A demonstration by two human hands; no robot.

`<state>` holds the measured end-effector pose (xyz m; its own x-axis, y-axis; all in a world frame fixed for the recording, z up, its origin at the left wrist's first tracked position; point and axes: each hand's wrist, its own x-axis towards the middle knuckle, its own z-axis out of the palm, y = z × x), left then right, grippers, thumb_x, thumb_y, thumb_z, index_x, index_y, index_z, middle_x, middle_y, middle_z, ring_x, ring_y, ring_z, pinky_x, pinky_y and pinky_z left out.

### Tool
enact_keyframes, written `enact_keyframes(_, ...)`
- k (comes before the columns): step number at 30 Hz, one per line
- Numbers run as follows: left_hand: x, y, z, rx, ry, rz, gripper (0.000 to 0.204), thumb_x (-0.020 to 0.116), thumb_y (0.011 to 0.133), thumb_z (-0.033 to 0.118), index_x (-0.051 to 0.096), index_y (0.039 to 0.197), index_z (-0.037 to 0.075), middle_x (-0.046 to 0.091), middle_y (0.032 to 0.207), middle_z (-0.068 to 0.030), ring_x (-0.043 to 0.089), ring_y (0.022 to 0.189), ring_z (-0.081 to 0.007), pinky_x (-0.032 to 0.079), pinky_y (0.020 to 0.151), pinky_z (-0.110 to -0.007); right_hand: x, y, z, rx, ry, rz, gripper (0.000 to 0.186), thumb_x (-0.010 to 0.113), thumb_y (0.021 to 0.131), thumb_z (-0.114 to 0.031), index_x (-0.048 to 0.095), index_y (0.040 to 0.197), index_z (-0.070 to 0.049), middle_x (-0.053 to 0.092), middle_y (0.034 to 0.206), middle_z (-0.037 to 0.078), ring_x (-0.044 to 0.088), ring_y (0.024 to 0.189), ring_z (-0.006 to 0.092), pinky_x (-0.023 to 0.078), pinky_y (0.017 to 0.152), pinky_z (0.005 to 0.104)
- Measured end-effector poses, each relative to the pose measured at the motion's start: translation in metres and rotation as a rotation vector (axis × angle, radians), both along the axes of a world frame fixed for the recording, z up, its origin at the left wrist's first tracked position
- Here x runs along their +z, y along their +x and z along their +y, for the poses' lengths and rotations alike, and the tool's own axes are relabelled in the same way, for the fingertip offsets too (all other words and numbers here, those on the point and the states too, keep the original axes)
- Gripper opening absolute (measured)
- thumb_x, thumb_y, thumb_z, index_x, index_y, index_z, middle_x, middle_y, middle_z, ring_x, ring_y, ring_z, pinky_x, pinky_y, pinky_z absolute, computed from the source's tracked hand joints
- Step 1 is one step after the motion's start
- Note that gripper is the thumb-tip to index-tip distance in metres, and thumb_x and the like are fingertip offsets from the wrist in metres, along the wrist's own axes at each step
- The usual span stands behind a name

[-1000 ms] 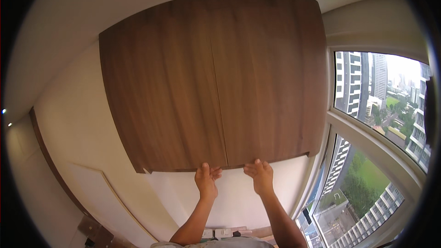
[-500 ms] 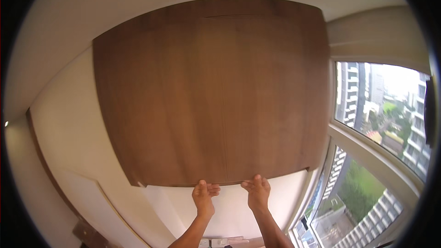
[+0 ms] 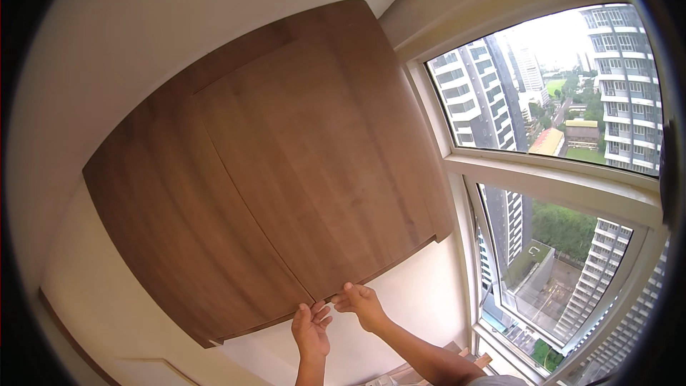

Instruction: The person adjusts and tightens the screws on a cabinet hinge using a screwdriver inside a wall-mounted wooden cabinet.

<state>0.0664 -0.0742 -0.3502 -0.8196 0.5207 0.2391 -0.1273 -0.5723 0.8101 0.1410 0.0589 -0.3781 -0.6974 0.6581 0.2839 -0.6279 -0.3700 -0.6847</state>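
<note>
in the head view, the cabinet (image 3: 286, 171) hangs on the wall (image 3: 421, 289) beside the window (image 3: 550, 93), its two doors meeting at a slanting seam. your left hand (image 3: 311, 336) is at the left door's (image 3: 207, 221) lower edge, fingers half curled; your right hand (image 3: 363, 307) is at the right door's (image 3: 329, 150), thumb up. whether either grips its edge, i cannot tell.

1. Looks like wood on the cabinet doors (image 3: 314, 150): smooth, low-sheen, dark-grained down to the lower edge.
2. Smooth and matt on the pale wall (image 3: 425, 279).
3. Smooth, faintly glossy on the window frame (image 3: 500, 170).
4. Looks like clear glass in the window panes (image 3: 543, 93).
</note>
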Motion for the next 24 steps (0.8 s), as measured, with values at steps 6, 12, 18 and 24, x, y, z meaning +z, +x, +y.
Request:
enact_keyframes(6, -0.005, -0.006, 0.015, -0.019, -0.001, -0.081, 0.028, 0.068, 0.101, 0.034, 0.061, 0.108, 0.008, 0.072, 0.1, -0.0101, 0.07, 0.086, -0.0199, 0.056, 0.071, -0.031, 0.027, 0.055, 0.029, -0.126, 0.713, -0.483, 0.037, 0.065, 0.102, -0.033, 0.072, 0.1, 0.003, 0.073, 0.082, 0.011, 0.068, 0.075, 0.0169, 0.055, 0.07, 0.0311)
enact_keyframes(12, -0.001, -0.003, 0.021, 0.038, 0.044, -0.023, 0.025, 0.069, 0.1, 0.031, 0.063, 0.105, 0.008, 0.072, 0.098, -0.01, 0.07, 0.084, -0.0184, 0.057, 0.071, -0.03, 0.166, 0.122, 0.1, -1.287, 0.811, -0.048, 0.014, 0.068, 0.096, -0.013, 0.069, 0.098, 0.001, 0.065, 0.086, 0.021, 0.065, 0.078, 0.0321, 0.048, 0.068, 0.0423)
enact_keyframes(18, -0.014, 0.001, 0.036, 0.077, 0.193, -0.078, 0.022, 0.069, 0.1, 0.027, 0.065, 0.102, 0.006, 0.074, 0.093, -0.0112, 0.072, 0.081, -0.0205, 0.06, 0.069, -0.032, 0.222, 0.121, 0.148, -1.728, 1.055, -0.177, 0.039, 0.064, 0.097, -0.017, 0.063, 0.134, -0.006, 0.058, 0.134, 0.017, 0.054, 0.123, 0.0376, 0.044, 0.103, 0.048)
enact_keyframes(24, -0.024, -0.014, 0.025, 0.131, 0.12, 0.002, 0.023, 0.07, 0.1, 0.028, 0.065, 0.099, 0.005, 0.073, 0.092, -0.0144, 0.072, 0.08, -0.021, 0.06, 0.069, -0.033, 0.209, 0.086, 0.156, -1.822, 1.133, -0.227, 0.046, 0.063, 0.096, -0.015, 0.059, 0.141, -0.008, 0.052, 0.143, 0.016, 0.048, 0.13, 0.0364, 0.037, 0.11, 0.0495)
